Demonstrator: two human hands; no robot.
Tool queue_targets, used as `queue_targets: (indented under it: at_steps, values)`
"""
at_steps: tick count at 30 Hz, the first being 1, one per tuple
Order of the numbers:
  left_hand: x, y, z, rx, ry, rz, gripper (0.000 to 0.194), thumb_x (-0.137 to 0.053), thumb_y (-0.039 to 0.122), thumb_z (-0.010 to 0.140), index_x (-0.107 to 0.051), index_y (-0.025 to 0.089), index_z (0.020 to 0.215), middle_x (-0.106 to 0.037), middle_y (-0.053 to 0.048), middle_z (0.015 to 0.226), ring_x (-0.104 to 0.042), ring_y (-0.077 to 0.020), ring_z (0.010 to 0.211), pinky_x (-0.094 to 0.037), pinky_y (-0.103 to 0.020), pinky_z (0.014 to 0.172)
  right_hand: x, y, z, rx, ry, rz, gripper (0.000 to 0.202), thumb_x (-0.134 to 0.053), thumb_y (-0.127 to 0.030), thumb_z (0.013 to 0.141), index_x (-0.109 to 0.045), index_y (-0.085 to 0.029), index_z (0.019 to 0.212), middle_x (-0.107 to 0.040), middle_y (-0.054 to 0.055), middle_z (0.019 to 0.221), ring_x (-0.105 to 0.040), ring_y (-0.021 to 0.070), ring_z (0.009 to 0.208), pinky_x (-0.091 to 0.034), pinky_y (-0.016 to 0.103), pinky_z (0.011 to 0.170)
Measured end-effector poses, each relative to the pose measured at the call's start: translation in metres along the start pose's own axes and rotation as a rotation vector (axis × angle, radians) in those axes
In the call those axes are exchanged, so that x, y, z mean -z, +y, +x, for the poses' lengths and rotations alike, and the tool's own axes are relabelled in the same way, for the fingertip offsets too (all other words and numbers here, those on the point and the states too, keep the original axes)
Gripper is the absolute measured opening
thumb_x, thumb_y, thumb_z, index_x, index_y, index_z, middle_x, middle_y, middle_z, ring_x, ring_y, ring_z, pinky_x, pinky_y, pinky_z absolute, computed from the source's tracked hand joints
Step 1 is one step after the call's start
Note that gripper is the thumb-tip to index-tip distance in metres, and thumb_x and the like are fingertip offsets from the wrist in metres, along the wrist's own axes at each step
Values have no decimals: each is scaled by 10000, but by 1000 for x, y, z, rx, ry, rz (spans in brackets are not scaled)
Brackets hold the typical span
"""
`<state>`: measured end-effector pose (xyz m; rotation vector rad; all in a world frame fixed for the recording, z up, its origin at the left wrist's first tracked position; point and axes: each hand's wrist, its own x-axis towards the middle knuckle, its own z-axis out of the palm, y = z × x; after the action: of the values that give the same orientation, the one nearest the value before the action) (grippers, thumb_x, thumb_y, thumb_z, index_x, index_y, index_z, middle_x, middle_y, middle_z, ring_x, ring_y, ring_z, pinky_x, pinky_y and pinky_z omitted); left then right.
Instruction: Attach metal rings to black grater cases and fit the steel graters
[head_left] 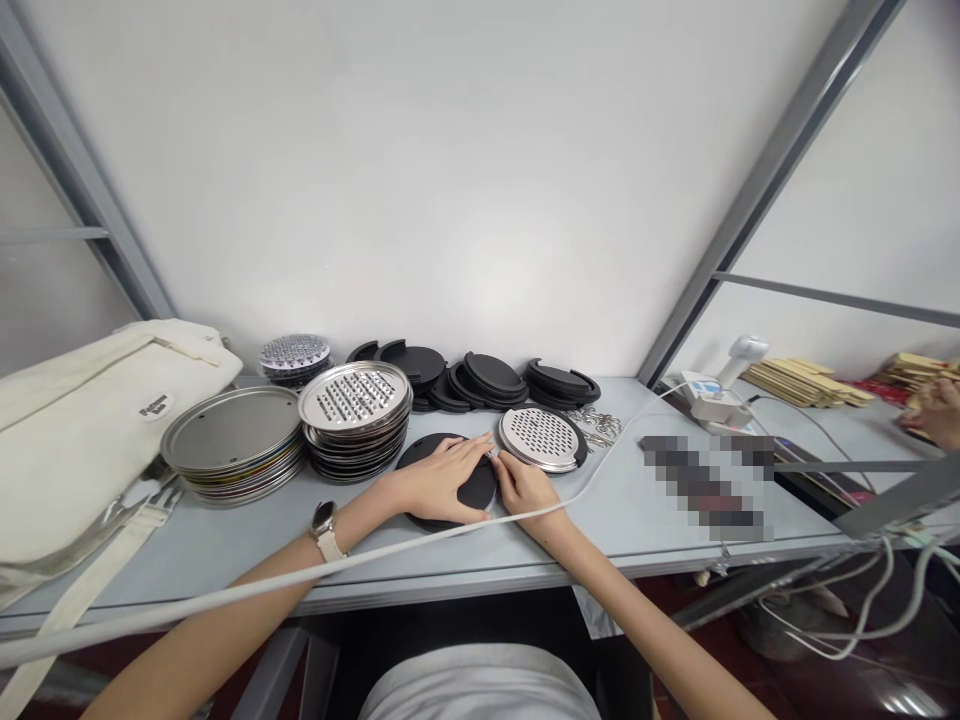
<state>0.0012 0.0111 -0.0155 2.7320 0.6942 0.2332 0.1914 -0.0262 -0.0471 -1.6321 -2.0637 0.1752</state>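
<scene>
Under both hands on the bench lies a black round disc (477,490), partly covered. My left hand (439,480) spans it, its thumb and fingers spread to the right edge and holding it down. My right hand (527,487) is closed at that same edge, its fingers curled beside the left fingertips. Any small part between the fingertips is too small to name. Just right of the hands sits a round metal grater plate (538,438) on a black base. A stack of round grater plates (360,397) stands left of the disc.
Several black round holders (491,375) lie along the wall. Flat round metal plates (231,430) are stacked at left, beside a cream bag (97,430). Small metal rings or clips (600,425) lie at right. A white cable (592,478) crosses in front. Another person's hand (939,412) shows far right.
</scene>
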Motion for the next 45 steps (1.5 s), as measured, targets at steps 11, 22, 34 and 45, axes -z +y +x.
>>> queue_targets:
  at_steps: [11,22,34,45]
  values:
    - [1,2,1,-12,29,-1,889,-562,603,796,-223,130,1468,-289,-163,1508,-242,-306,1398,-147,-442,1146,3,-3,-1,5,-9,-12,326,-325,-282,983,-613,-177,871,-688,59,750,-635,169,652,-342,237,594]
    - [-1,-2,1,4,-19,-26,911,-517,653,809,-189,145,1491,-214,-156,1540,-174,-316,1425,-106,-460,1158,4,-3,-2,7,-25,-12,336,-326,-276,983,-633,-166,903,-711,78,791,-650,179,680,-347,238,607]
    - [0,-2,1,29,-28,-11,924,-501,670,809,-180,131,1488,-208,-165,1541,-160,-315,1427,-97,-466,1155,2,-1,-1,12,-41,-47,315,-344,-276,991,-639,-175,951,-724,81,850,-666,191,721,-328,248,608]
    - [5,5,-2,93,-64,-49,1044,-502,661,807,58,121,1503,-17,-154,1572,-59,-323,1441,-92,-473,1163,5,-3,1,-11,-41,-37,317,-353,-273,992,-602,-178,820,-679,51,722,-625,168,653,-315,235,589]
